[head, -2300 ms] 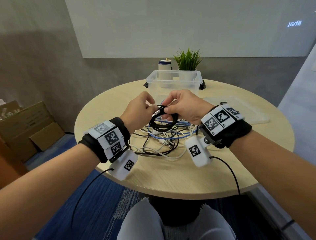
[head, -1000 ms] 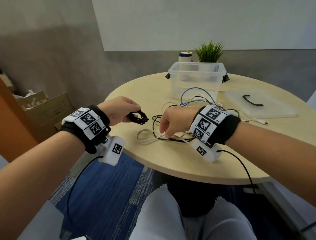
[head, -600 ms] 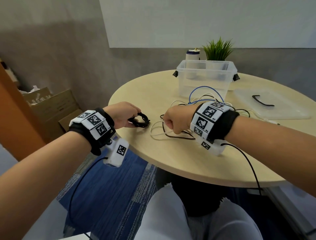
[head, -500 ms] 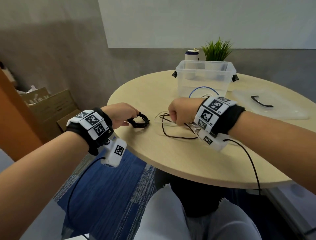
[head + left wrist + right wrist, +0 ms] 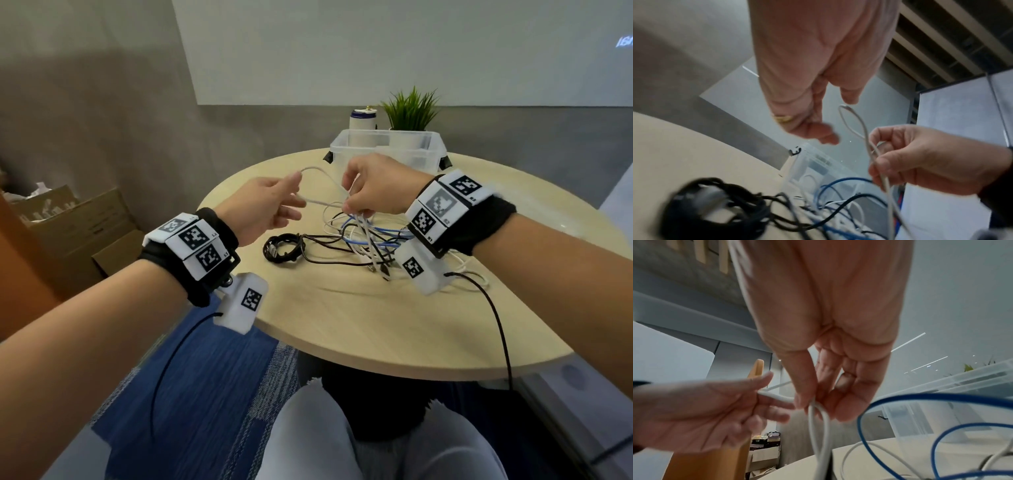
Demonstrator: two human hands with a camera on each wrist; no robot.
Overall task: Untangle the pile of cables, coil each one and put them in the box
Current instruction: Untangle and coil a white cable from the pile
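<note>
White cable (image 5: 322, 202): thin, round, pale, doubled into a loop held above the table (image 5: 359, 318). Right hand (image 5: 376, 186) pinches the crossing strands between thumb and fingers, fingers curled; two white strands hang straight down from that pinch into the pile. Left hand (image 5: 263, 209) sits at 9 o'clock of the right hand, fingers loosely extended and spread; loop's far end meets the index fingertip, lower strand passes by the fingers. No firm pinch is visible in the left wrist view, where the loop tip (image 5: 846, 108) sits just below the fingertips with a small gap.

Pile of cables (image 5: 363, 240): white, blue and black strands tangled on the table under the right wrist, at 6 o'clock of the clear box (image 5: 387, 150). Blue cable (image 5: 920, 402) arcs near the right-hand fingers. Coiled black cable (image 5: 282, 248) lies flat on the table at 9 o'clock of the pile, a black strand trailing from it into the tangle. The box stands at 12 o'clock on the table; cannot tell whether any cable is inside.

Versus half a second ago: left hand has let go of the black coil, which now rests on the table, and has risen to the white loop. Right hand has lifted off the table, going from a closed fist low on the strands to a raised pinch on the white cable. Camera view has swung right.
</note>
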